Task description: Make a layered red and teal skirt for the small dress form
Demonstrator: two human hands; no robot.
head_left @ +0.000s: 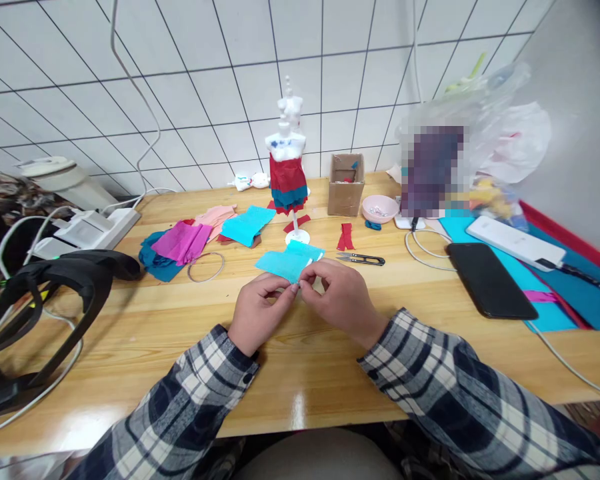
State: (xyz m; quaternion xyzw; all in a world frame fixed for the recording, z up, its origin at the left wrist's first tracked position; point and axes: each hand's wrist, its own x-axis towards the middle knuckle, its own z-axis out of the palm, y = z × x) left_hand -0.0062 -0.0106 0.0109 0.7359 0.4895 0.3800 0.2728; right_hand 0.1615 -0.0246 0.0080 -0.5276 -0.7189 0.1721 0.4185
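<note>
A light blue piece of crepe paper (286,263) is pinched by both hands near the middle of the table. My left hand (264,308) has thumb and finger closed on its lower edge. Close beside it, my right hand (341,297) pinches the right side and lower corner, the fingertips of both hands nearly touching. Just beyond the paper, a small white mannequin (286,145) stands upright on a round base, wrapped in red paper (287,177) with a blue ruffled hem. To the right of the paper lie black thread snips (363,259).
Paper pieces (183,243) and a wire ring (206,267) lie left. A cardboard box (346,187), pink bowl (380,209) and red strips (345,236) stand or lie behind. A phone (491,280) and cables are right; a black headset frame (87,293) is left.
</note>
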